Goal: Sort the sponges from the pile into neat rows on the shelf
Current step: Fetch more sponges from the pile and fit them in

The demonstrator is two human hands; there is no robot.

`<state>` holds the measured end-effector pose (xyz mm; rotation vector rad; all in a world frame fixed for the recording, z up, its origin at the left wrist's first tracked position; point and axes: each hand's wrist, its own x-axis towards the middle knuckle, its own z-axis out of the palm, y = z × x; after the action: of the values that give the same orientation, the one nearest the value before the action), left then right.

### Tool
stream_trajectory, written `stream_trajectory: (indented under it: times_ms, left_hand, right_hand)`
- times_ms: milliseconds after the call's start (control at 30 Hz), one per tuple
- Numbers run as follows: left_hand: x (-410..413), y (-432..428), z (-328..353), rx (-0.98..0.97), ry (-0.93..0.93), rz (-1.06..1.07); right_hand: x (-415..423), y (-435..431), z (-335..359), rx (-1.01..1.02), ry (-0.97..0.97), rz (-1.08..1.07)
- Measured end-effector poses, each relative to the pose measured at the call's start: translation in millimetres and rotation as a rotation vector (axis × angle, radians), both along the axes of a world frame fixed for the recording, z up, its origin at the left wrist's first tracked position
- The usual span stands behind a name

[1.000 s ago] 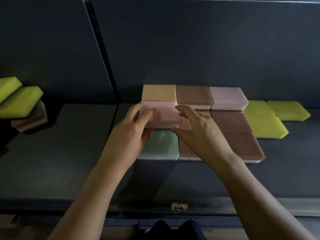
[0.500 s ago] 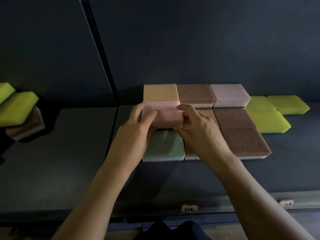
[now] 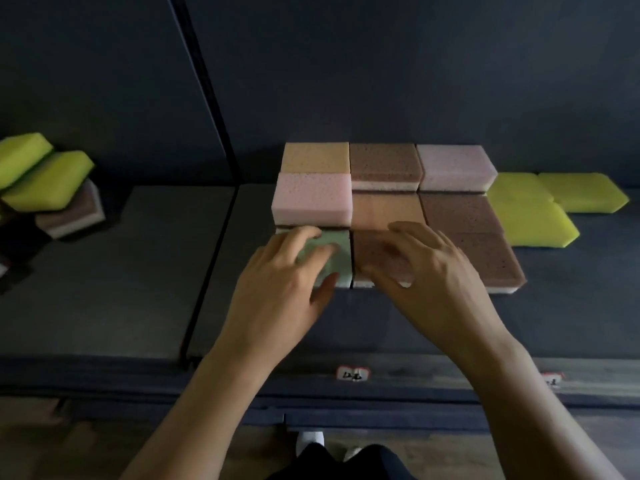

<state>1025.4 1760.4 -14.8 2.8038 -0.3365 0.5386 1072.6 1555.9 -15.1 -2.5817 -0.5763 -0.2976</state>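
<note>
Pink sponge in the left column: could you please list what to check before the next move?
1. Pink sponge free of both hands: ok.
2. Its edges in line with the orange sponge behind: ok.
3. Its top level with the tan sponge beside it: not ok, it stands higher.
4. Left hand empty: ok, fingers relaxed over green sponge.
5. Right hand empty: ok.
6. Pile at left has sponges to fetch: ok.

Single head-worn wide-angle view, close above shelf (image 3: pixel 104 271), facing forward and down; sponge grid (image 3: pixel 384 209) at frame centre, back wall (image 3: pixel 381 64) across upper half.
</note>
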Motion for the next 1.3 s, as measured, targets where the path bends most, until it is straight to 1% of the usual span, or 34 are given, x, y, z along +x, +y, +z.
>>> stream_trajectory:
  times_ms: [133, 367, 467, 600, 700, 867, 1033, 1167, 1300]
  left_hand:
    - [0.0, -22.1, -8.7, 0.044, 0.035, 0.013]
    - [-1.8, -34.0, -8.2, 0.045, 0.061, 0.072]
    - [-8.8, -31.6, -6.8, 0.045, 0.057, 0.1]
    - [-27.1, -17.1, -1.2, 0.029, -0.027, 0.191]
    - [-45.5, 5.4, 5.5, 0.02, -0.058, 0.284]
    - [-81.5, 58.1, 9.8, 0.019, -0.033, 0.496]
    - [-108.3, 123.1, 8.3, 0.044, -0.014, 0.667]
    - [-114.1, 178.1, 12.7, 0.059, 0.009, 0.724]
    - [-110.4, 230.7, 19.7, 0.068, 0.002, 0.719]
  right_hand:
    - [-0.5, -12.0, -7.4, -0.059, -0.012, 0.053]
    - [2.7, -12.2, -12.7, -0.049, -0.039, 0.088]
    - [-1.8, -11.7, -10.2, 0.001, -0.036, 0.103]
    - [-10.3, 4.6, 6.0, 0.133, -0.128, 0.193]
    - [-15.6, 37.7, 15.9, 0.17, -0.119, 0.285]
    - [-22.9, 106.4, 14.1, 0.159, -0.115, 0.463]
    - [-28.9, 184.7, 14.4, 0.104, -0.099, 0.576]
    - [-36.3, 244.6, 21.5, 0.077, -0.096, 0.615]
    - [-36.3, 299.1, 29.2, 0.053, -0.111, 0.613]
